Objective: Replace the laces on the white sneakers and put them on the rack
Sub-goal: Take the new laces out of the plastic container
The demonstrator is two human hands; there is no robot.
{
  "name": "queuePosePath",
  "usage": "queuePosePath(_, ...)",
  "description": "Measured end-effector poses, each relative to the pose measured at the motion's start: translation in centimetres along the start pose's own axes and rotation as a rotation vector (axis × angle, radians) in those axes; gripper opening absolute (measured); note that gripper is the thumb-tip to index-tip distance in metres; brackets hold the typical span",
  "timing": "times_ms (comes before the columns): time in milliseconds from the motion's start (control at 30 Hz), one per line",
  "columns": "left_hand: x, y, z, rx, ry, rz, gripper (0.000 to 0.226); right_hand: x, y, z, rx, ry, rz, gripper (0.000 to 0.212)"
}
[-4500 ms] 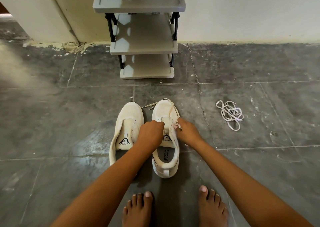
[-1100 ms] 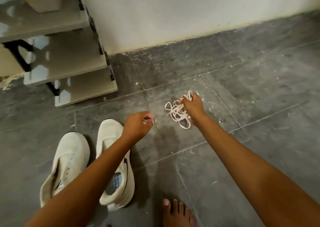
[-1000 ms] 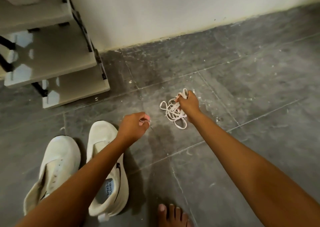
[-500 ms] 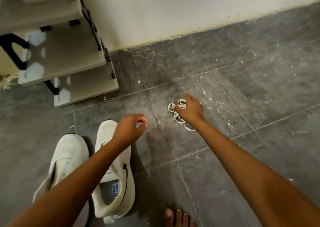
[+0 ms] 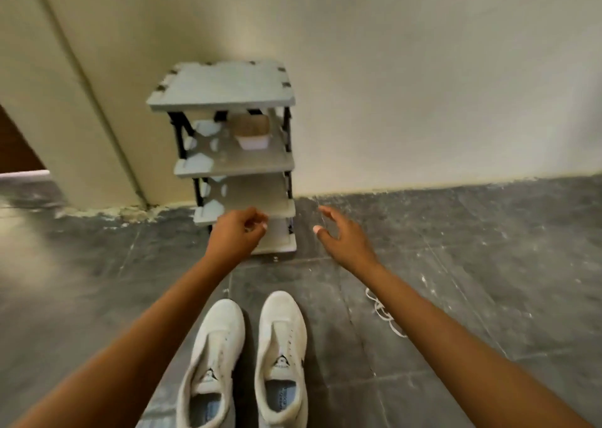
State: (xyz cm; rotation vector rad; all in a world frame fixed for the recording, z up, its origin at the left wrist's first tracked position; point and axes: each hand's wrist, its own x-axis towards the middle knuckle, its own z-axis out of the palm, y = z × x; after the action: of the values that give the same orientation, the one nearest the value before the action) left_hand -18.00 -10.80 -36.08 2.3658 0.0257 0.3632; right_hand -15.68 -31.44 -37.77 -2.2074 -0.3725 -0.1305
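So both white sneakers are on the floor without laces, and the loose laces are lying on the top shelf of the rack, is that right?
Not quite. The head view shows the loose laces lying on the floor, partly hidden under the person's right forearm, not on the rack. The rest holds: both white sneakers stand on the floor without laces.

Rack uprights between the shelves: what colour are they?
Black uprights, against pale grey shelves; clearest in the head view.
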Motion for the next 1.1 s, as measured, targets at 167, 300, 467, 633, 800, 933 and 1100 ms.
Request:
queuePosePath(167,3.6,0.2,-5.4,0.023,0.120,0.033,0.019,4.6,-5.9,0.2,-0.061,0.053,-0.124,0.044)
queuePosePath(300,7.5,-0.4,-6.5,0.097,0.158,0.045,0.023,8.4,-6.7,1.2,-0.159,0.040,-0.151,0.049)
queuePosePath(467,13.2,-1.1,-4.6,0.188,0.136,0.028,0.045,12.3,-4.5,3.1,-0.320,0.013,-0.190,0.058)
queuePosePath(633,18.9,-3.0,-1.6,0.329,0.093,0.001,0.063,15.1,-1.2,5.6,-0.526,-0.040,-0.259,0.065)
queuePosePath(800,23.4,-4.7,0.1,0.367,0.124,-0.108,0.053,16.1,1.2,7.7,-0.550,-0.051,-0.317,0.070)
queuePosePath(933,24.4,-5.2,1.3,0.202,0.256,-0.112,0.044,15.8,2.1,8.3,-0.550,-0.028,-0.324,0.073)
queuePosePath(1100,22.4,-4.0,0.9,-0.018,0.314,-0.133,0.038,15.5,1.3,7.1,-0.519,-0.106,-0.292,0.068)
